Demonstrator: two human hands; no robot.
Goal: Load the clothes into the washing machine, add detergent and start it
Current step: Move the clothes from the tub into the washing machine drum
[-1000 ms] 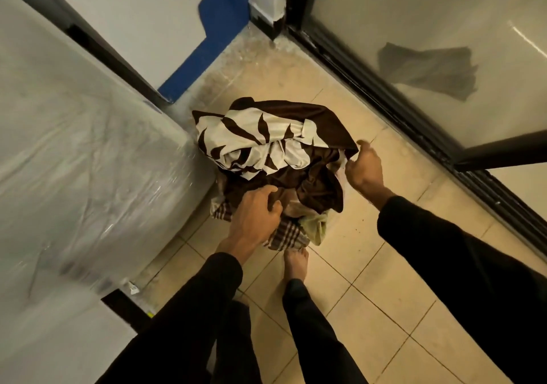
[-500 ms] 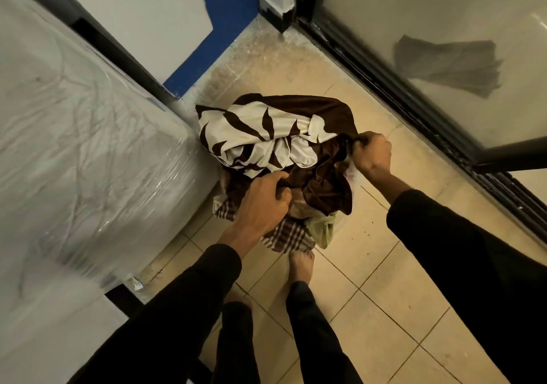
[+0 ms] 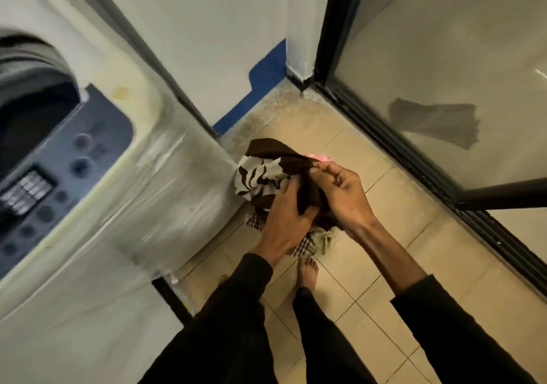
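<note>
A bundle of clothes (image 3: 260, 173), brown with a cream zebra-like print, plus checked and pale green pieces underneath, is held off the tiled floor just right of the washing machine. My left hand (image 3: 284, 215) grips the bundle from below and in front. My right hand (image 3: 340, 194) is closed on its brown cloth from the right. A bit of pink fabric (image 3: 321, 157) shows at the top. The top-loading washing machine (image 3: 165, 182), wrapped in clear plastic film, fills the left side; its dark control panel (image 3: 59, 176) and open tub (image 3: 29, 108) are visible.
A glass sliding door with a black frame (image 3: 414, 159) runs along the right. A white wall with a blue painted strip (image 3: 260, 88) closes the corner behind the clothes. My bare foot (image 3: 307, 271) stands on beige tiles (image 3: 414, 265) below the bundle.
Both hands have gathered the clothes into a tighter bundle and lifted it. The view has swung left and up, bringing the machine's control panel and tub into sight.
</note>
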